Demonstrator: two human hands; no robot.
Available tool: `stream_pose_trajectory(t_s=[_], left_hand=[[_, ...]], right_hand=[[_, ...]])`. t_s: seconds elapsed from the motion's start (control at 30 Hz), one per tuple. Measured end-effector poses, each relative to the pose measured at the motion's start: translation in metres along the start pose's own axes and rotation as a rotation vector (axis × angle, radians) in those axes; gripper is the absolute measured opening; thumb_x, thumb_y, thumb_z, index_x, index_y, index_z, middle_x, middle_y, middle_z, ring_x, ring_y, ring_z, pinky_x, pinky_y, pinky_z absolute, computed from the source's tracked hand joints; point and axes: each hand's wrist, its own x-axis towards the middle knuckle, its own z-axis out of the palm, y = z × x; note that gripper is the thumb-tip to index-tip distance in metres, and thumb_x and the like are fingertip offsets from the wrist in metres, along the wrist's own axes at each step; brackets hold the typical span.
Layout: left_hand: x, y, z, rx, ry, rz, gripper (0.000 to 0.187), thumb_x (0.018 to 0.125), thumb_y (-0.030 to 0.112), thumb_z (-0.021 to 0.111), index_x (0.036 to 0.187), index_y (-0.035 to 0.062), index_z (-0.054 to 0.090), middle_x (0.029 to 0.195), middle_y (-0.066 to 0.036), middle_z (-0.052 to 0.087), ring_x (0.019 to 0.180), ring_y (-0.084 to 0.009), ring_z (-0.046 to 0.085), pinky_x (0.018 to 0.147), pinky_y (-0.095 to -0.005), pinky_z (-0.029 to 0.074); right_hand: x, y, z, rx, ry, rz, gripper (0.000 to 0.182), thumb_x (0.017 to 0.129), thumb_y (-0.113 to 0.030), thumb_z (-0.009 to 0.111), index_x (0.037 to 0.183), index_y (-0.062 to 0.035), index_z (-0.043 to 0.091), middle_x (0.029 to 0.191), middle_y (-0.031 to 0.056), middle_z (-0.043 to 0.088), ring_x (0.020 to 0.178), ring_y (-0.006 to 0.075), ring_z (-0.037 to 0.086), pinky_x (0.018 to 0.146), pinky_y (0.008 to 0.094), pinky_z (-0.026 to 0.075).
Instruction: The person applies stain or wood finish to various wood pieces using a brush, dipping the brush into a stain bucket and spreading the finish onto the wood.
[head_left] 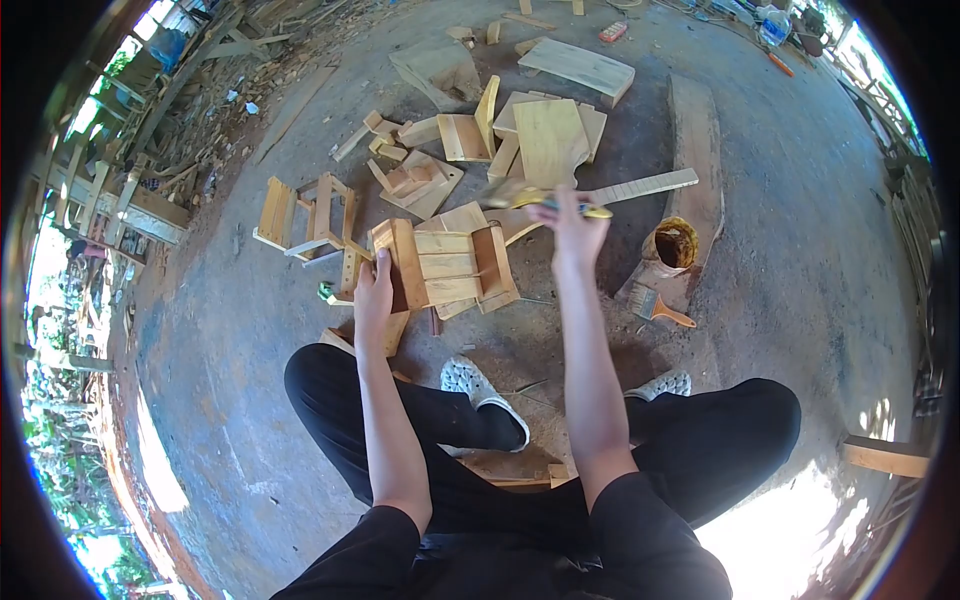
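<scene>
My left hand (374,290) grips the left side of a small slatted wooden piece (447,267) with raised boards at both ends. Above and to the right of that piece, my right hand (578,225) is closed around the handle of a yellow-and-dark tool (590,211). The tool's far end is smeared by motion, so its kind cannot be made out. Under the slatted piece lie other flat boards, partly hidden by it.
Cut boards (553,135) lie beyond my hands, a small wooden frame (310,212) at the left. On the right, a long plank (697,130) bears a stained pot (671,246) and a brush (662,309). My shoes flank the near floor.
</scene>
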Motion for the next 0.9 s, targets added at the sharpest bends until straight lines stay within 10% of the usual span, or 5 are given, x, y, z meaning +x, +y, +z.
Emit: stream_pose_trajectory(t_s=[0.6, 0.9], left_hand=[[-0.004, -0.025, -0.008, -0.246, -0.060, 0.018, 0.085, 0.105, 0.063, 0.052, 0.149, -0.0098, 0.049, 0.145, -0.029, 0.059, 0.136, -0.0358, 0.057, 0.115, -0.0380, 0.040], [-0.011, -0.008, -0.012, -0.317, -0.083, -0.018, 0.078, 0.104, 0.062, 0.056, 0.136, -0.0088, 0.058, 0.119, -0.021, 0.070, 0.111, -0.0254, 0.065, 0.099, -0.0353, 0.049]], right_hand=[[-0.039, 0.097, -0.005, 0.061, -0.639, 0.497, 0.019, 0.103, -0.015, 0.071, 0.097, -0.0060, 0.056, 0.091, 0.0141, 0.073, 0.078, 0.0267, 0.078, 0.069, 0.0357, 0.065], [-0.028, 0.075, -0.030, 0.027, -0.792, 0.580, 0.018, 0.102, -0.014, 0.071, 0.097, -0.0030, 0.058, 0.098, 0.0197, 0.074, 0.074, 0.0311, 0.078, 0.063, 0.0385, 0.066]])
